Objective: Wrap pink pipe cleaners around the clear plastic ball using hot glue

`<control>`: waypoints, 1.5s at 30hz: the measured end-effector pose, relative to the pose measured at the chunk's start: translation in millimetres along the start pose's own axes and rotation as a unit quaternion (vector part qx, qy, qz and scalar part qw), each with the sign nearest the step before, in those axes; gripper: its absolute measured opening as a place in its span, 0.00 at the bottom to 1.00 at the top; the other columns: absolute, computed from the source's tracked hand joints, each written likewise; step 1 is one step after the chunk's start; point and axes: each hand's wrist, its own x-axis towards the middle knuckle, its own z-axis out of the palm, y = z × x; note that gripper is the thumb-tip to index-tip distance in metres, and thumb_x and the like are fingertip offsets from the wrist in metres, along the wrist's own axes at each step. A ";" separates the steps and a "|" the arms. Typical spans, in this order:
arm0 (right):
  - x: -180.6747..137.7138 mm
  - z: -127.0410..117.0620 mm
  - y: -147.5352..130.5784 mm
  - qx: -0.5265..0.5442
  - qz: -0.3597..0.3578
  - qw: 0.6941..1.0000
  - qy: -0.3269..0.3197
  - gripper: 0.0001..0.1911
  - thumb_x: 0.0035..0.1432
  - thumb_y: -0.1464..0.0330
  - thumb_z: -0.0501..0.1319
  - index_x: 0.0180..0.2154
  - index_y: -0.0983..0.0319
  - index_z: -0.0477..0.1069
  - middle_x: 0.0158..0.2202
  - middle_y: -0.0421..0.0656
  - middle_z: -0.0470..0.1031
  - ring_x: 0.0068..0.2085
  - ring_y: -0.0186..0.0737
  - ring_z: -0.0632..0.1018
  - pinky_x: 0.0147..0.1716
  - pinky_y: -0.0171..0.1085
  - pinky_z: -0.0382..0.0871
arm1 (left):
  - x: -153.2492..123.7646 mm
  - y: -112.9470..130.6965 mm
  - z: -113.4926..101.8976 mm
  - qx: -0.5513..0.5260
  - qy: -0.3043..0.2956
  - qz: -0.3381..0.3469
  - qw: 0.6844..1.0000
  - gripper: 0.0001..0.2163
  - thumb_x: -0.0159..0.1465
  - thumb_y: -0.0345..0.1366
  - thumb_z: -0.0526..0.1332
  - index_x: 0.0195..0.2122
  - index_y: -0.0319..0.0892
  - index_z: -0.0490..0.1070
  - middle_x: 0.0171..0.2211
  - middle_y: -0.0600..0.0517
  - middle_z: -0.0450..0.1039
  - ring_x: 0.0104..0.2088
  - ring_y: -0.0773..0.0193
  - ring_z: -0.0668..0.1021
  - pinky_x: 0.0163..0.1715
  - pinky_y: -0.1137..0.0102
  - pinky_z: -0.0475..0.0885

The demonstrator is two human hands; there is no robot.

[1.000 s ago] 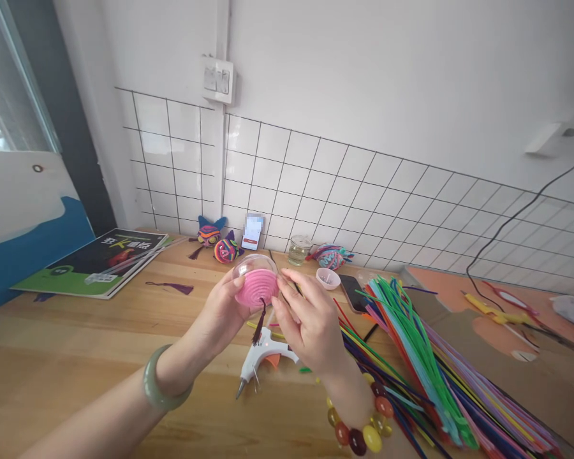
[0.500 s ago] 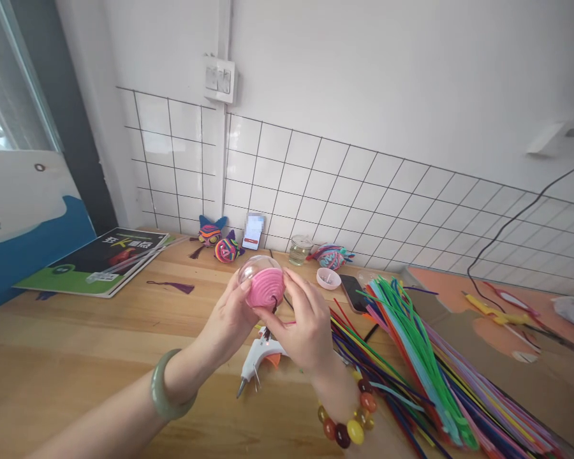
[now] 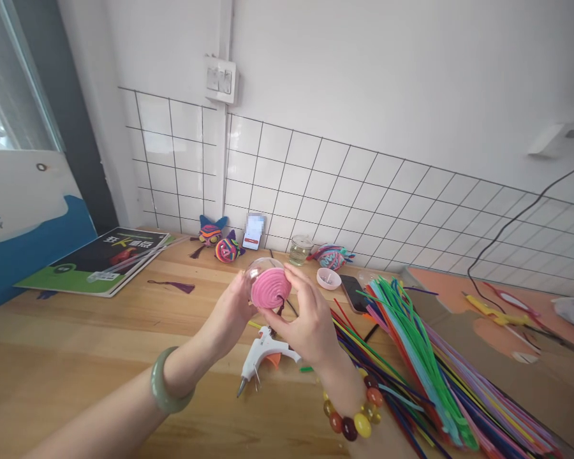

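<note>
A clear round ball [image 3: 254, 270], partly covered by a pink coil of pipe cleaner [image 3: 270, 288], is held up over the table between both hands. My left hand [image 3: 233, 311] closes on its left side, with some fingers hidden behind it. My right hand [image 3: 309, 317] grips the other side, thumb at the bottom and fingers near the top edge. A dark tassel [image 3: 278, 308] hangs by the right thumb. Below the hands, a white glue gun [image 3: 264, 352] rests on the wooden table with its nozzle toward me.
Colourful pipe cleaners [image 3: 425, 363] lie in bundles at right. Behind stand finished yarn-like figures [image 3: 228, 247], a propped phone [image 3: 254, 231], a glass jar [image 3: 300, 249], a pink bowl [image 3: 328, 278] and a dark phone [image 3: 353, 293]. A purple tassel [image 3: 184, 288] and a book [image 3: 100, 261] lie left.
The ball has shifted slightly right and turned, so more of the pink coil faces me. My left thumb has slipped off its front. Both hands still hold it.
</note>
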 end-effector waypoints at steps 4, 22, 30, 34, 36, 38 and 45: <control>-0.6 -0.6 4.3 0.001 -0.024 0.999 -0.036 0.30 0.59 0.65 0.67 0.59 0.66 0.61 0.54 0.60 0.74 0.57 0.56 0.76 0.54 0.56 0.75 | 4.1 5.9 -6.4 0.053 0.011 -0.010 0.998 0.22 0.63 0.51 0.63 0.50 0.40 0.75 0.51 0.42 0.76 0.49 0.52 0.76 0.46 0.63 0.71; -4.7 3.2 8.2 -0.007 -0.055 0.992 -0.110 0.28 0.62 0.68 0.63 0.61 0.65 0.59 0.58 0.59 0.71 0.59 0.54 0.74 0.55 0.54 0.74 | 9.0 18.6 -15.1 0.083 0.039 -0.078 0.993 0.17 0.58 0.40 0.68 0.47 0.42 0.73 0.41 0.46 0.76 0.36 0.59 0.77 0.35 0.66 0.73; -6.1 4.9 8.4 0.008 -0.047 0.991 -0.121 0.30 0.60 0.66 0.66 0.62 0.63 0.60 0.59 0.57 0.71 0.59 0.54 0.73 0.56 0.55 0.72 | 9.4 21.5 -15.2 0.087 0.033 -0.090 0.992 0.19 0.57 0.40 0.69 0.48 0.42 0.73 0.41 0.46 0.76 0.36 0.59 0.78 0.32 0.66 0.73; 0.2 -4.4 8.5 0.035 -0.016 0.992 -0.124 0.30 0.59 0.63 0.67 0.60 0.61 0.63 0.59 0.56 0.71 0.59 0.53 0.73 0.56 0.55 0.72 | 11.1 20.4 -18.6 0.101 0.035 -0.080 0.991 0.20 0.56 0.40 0.70 0.48 0.41 0.73 0.44 0.45 0.76 0.38 0.57 0.78 0.32 0.66 0.73; 5.3 -12.4 8.5 0.041 -0.005 0.996 -0.084 0.26 0.60 0.63 0.67 0.58 0.62 0.66 0.58 0.56 0.71 0.59 0.54 0.72 0.57 0.56 0.71 | 11.8 20.6 -18.9 0.100 0.041 -0.076 0.991 0.21 0.55 0.40 0.70 0.48 0.40 0.73 0.43 0.45 0.76 0.38 0.57 0.78 0.33 0.66 0.74; 9.8 -19.7 8.3 0.043 -0.004 0.999 -0.022 0.17 0.61 0.66 0.65 0.52 0.61 0.71 0.53 0.54 0.75 0.55 0.52 0.75 0.54 0.55 0.72 | 12.2 21.6 -18.1 0.092 0.051 -0.078 0.991 0.21 0.55 0.39 0.70 0.48 0.39 0.73 0.41 0.45 0.76 0.37 0.58 0.78 0.34 0.65 0.74; 11.4 -16.9 10.0 0.180 0.202 0.961 -0.056 0.08 0.64 0.66 0.60 0.37 0.61 0.77 0.33 0.46 0.80 0.32 0.41 0.79 0.32 0.39 0.75 | 11.6 22.2 -18.1 0.069 0.050 -0.109 0.990 0.19 0.56 0.39 0.69 0.47 0.41 0.74 0.42 0.45 0.78 0.36 0.58 0.79 0.32 0.67 0.73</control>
